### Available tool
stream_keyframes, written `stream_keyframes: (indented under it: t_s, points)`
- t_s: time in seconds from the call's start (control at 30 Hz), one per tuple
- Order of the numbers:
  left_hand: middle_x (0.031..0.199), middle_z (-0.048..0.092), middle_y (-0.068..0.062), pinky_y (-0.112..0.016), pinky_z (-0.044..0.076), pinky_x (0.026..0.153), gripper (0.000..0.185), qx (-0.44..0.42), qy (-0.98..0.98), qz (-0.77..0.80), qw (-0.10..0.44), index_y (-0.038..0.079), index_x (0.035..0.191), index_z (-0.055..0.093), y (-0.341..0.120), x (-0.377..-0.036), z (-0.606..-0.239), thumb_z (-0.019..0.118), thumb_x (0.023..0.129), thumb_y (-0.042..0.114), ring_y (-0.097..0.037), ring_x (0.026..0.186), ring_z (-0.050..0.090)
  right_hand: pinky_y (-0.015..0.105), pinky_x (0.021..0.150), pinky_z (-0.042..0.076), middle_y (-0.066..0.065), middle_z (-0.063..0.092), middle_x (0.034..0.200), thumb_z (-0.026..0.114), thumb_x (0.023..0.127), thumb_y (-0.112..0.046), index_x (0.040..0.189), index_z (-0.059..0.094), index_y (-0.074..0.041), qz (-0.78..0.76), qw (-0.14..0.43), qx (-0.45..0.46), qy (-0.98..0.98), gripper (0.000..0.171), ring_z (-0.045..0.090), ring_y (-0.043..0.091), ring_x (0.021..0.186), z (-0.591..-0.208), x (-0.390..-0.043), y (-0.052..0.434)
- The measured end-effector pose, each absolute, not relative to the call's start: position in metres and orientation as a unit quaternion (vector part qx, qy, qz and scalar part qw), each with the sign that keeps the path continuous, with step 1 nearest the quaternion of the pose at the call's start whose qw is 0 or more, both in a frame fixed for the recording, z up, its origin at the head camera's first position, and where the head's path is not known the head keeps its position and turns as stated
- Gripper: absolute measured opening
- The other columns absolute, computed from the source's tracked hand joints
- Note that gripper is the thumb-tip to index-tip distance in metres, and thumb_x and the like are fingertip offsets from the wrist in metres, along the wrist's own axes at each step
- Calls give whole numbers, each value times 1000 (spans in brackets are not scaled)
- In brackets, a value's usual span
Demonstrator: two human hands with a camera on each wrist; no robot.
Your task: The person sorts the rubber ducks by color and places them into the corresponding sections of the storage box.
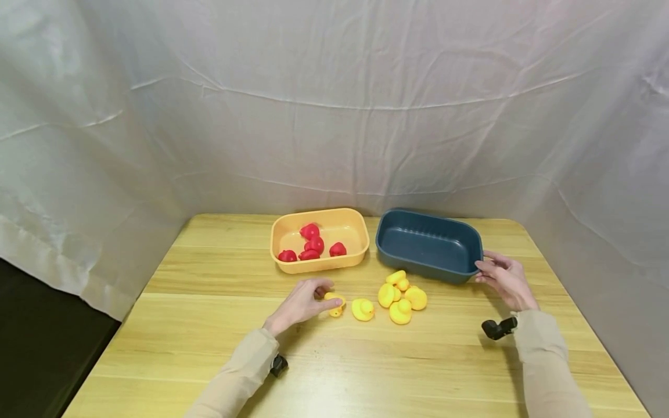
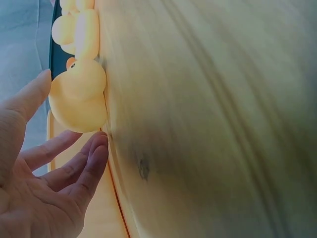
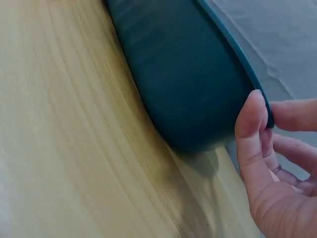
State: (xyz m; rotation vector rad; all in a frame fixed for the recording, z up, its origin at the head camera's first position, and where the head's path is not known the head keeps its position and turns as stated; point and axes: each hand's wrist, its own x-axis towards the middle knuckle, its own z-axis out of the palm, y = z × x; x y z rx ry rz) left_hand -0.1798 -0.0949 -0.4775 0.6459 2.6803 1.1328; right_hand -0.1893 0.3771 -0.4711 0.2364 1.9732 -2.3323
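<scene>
Left grip (image 1: 302,302) closed on yellow duck (image 1: 335,303), low on worktop (image 1: 219,348) just before orange bin (image 1: 319,239); duck's heading unclear. Right grip (image 1: 504,277) pinching rim of blue bin (image 1: 428,244) at its right end; bin's long axis left-right. Wooden worktop, white draped sheet (image 1: 334,104) behind.

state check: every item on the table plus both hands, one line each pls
blue tub: upright, empty, right end held.
orange tub: upright, holds red ducks.
yellow duck: on table, touched by left hand.
loose yellow ducks: on table before blue tub, untouched.
left hand: fingers at the yellow duck, grip unclear.
right hand: thumb and fingers pinch blue tub's rim.
</scene>
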Motion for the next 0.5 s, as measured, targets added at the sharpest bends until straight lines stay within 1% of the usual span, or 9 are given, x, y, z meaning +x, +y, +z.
stream_keyframes:
  t_s: [0.13, 0.33, 0.4, 0.5]
  points:
    - [112, 73, -15, -37, 58, 86, 50, 224, 892, 385, 80, -2, 122, 68, -93, -181, -478, 76, 90, 35, -21, 96, 66, 21, 65, 61, -4, 69, 83, 63, 97, -1, 146, 33, 5, -763, 49, 74, 641, 58, 68, 9, 68, -471, -192, 382]
    - [114, 73, -15, -26, 55, 81, 46, 230, 885, 394, 95, -3, 122, 68, -93, -183, -477, 75, 91, 31, -19, 94, 65, 22, 65, 61, -4, 71, 86, 60, 98, 0, 155, 15, 10, -762, 65, 61, 641, 73, 68, 10, 70, -472, -194, 387]
    - [115, 73, -16, -22, 54, 79, 45, 230, 880, 402, 104, -3, 123, 68, -93, -184, -476, 75, 91, 29, -17, 92, 64, 22, 65, 61, -4, 71, 86, 60, 98, 0, 155, 14, 10, -762, 67, 61, 641, 74, 68, 10, 70, -472, -194, 388]
    - [113, 73, -16, -19, 52, 76, 45, 235, 874, 410, 116, -4, 124, 67, -94, -185, -476, 75, 91, 26, -14, 89, 61, 22, 65, 61, -4, 72, 86, 61, 98, 0, 154, 19, 8, -762, 66, 60, 641, 70, 68, 10, 70, -472, -194, 388]
